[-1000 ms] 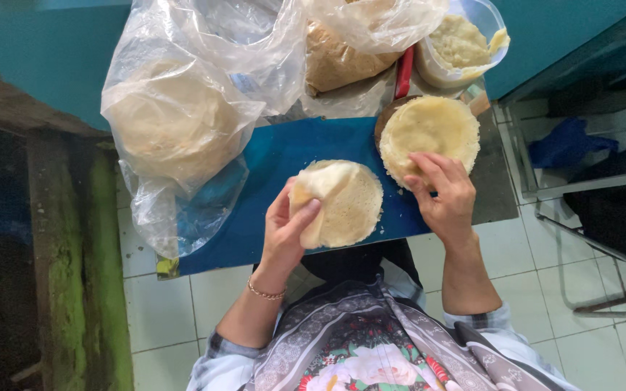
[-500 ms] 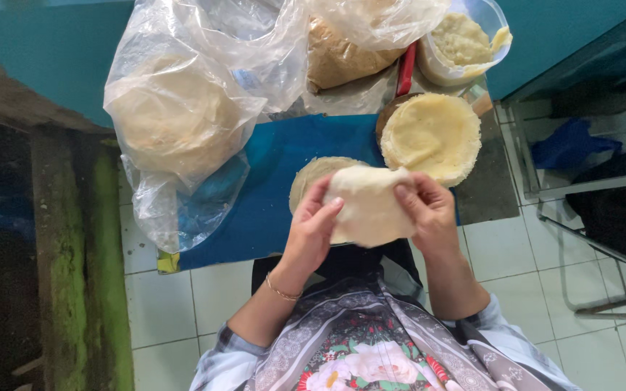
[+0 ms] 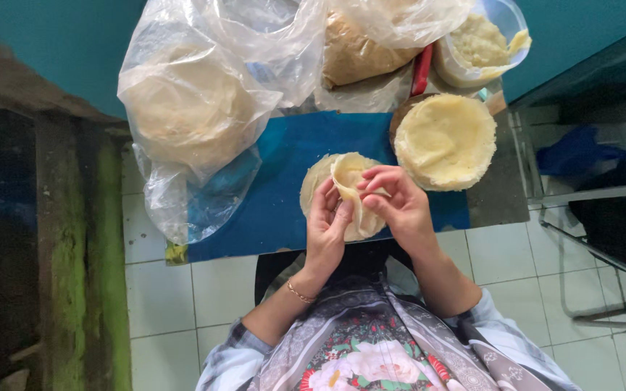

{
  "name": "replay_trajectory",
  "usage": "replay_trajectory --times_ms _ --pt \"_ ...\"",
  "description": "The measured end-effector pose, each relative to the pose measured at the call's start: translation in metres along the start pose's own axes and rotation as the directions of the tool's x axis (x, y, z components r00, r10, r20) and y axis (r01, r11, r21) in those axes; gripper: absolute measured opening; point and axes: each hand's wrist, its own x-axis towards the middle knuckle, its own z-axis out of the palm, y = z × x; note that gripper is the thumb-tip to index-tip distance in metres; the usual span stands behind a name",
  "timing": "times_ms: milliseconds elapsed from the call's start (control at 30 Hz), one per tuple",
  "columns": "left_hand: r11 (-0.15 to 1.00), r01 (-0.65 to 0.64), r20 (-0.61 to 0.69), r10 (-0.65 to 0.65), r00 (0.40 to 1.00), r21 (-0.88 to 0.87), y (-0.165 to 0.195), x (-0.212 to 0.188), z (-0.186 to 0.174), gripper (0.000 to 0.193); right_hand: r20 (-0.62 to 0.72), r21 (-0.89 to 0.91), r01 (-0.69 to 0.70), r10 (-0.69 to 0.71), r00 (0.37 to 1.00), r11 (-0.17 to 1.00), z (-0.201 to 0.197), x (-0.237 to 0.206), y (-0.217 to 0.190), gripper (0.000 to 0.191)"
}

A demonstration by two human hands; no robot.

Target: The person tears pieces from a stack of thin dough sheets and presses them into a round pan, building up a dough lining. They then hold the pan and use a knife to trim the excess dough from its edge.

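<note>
Hands [image 3: 367, 213] perhaps pinching wrapper [image 3: 349, 181] edge

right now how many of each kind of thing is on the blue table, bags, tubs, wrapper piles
clear plastic bags: 2, a big one with wrappers and one with brown filling
plastic tub: 1
wrapper piles out of bags: 2, at the hands and beside them
total: 5

Two hands, left [image 3: 325, 226] and right [image 3: 401, 210], w/ one thin dough round [image 3: 349, 177] pinched between them over one more flat round [image 3: 313, 192] on the blue worktop [image 3: 284, 166]. One stack of pale rounds [image 3: 445, 140] at right; approx. three clear plastic bags: big one [image 3: 190, 108], brown-filled one [image 3: 356, 51], and one w/ pale filling [image 3: 481, 40]. One red handle [image 3: 422, 70], one gold bracelet [image 3: 300, 293].
</note>
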Motion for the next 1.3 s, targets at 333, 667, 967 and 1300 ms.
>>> replay_trajectory --times_ms 333,667,967,1300 --pt "0.971 0.020 0.111 -0.048 0.993 0.239 0.010 -0.004 -0.007 0.052 -0.108 -0.186 -0.192 0.174 0.979 0.964 -0.011 -0.010 0.019 0.010" --pt "0.969 -0.023 -0.034 0.032 0.999 0.246 -0.001 -0.004 -0.022 0.032 -0.231 -0.155 -0.191 0.153 0.961 0.969 -0.004 -0.017 0.028 0.013" --pt "0.542 -0.442 0.259 0.382 0.887 0.714 0.021 -0.015 0.012 0.028 -0.194 -0.558 0.126 -0.277 0.941 0.820 0.017 -0.020 0.031 0.041" --pt "0.884 0.256 -0.085 -0.312 0.946 -0.391 0.036 0.002 -0.010 0.030 -0.414 -0.370 -0.001 -0.164 0.896 0.929 -0.002 -0.012 0.027 0.019"
